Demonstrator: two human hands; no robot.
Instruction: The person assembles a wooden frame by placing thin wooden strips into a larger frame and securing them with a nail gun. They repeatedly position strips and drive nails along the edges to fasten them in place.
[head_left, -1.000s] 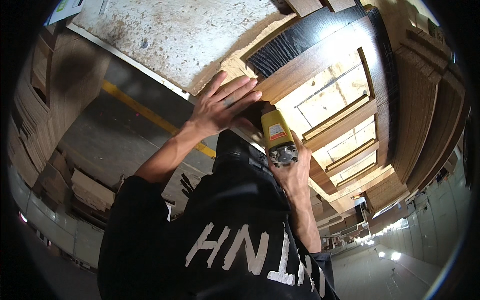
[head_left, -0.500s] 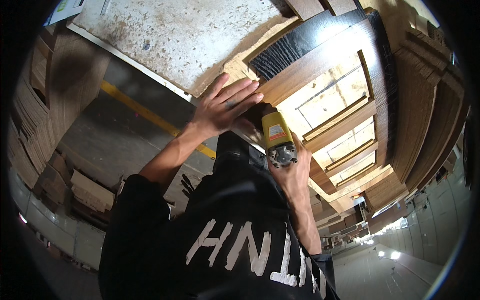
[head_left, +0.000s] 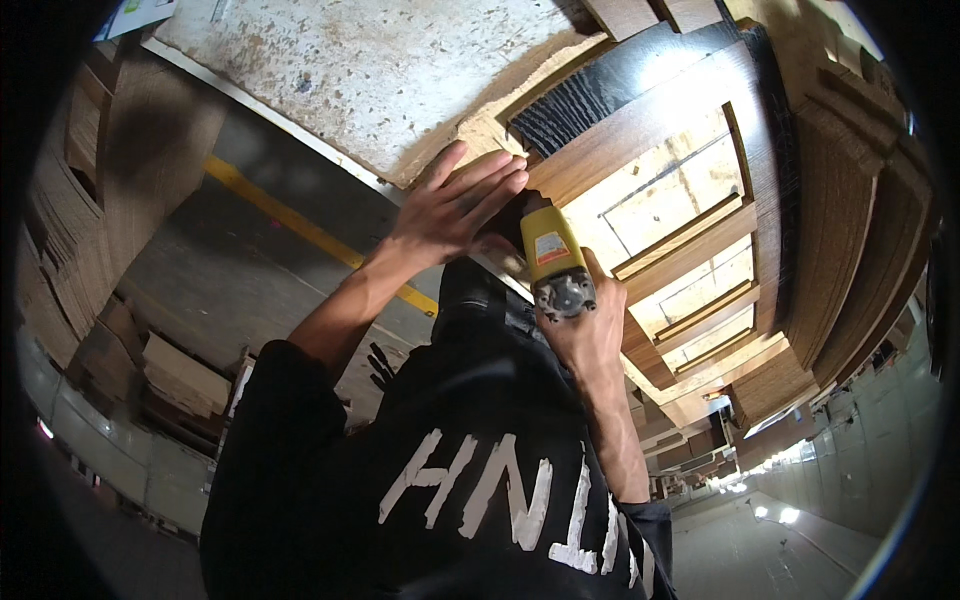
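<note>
My right hand (head_left: 592, 318) is wrapped round a yellow nail gun (head_left: 551, 245) with a dark metal end cap. Its nose points away from me, down at the near left corner of a brown wood-grain frame (head_left: 640, 137). My left hand (head_left: 455, 208) lies just left of the tool, fingers stretched out and held close together, its tips by that same corner. What lies under the palm is hidden. Several crosspieces (head_left: 690, 248) run across the frame, which rests on a pale wooden worktop (head_left: 660, 195). Beyond the frame is a black grained board (head_left: 575, 105).
A worn white board (head_left: 340, 75) covers the bench at the far left. Curved stacks of brown panels (head_left: 835, 220) stand along the right side. More stacked boards (head_left: 140, 170) are on the left, past a grey floor with a yellow line (head_left: 285, 222).
The whole view has shifted slightly. My left hand stays stretched out by the corner, and my right hand still holds the nail gun in nearly the same place.
</note>
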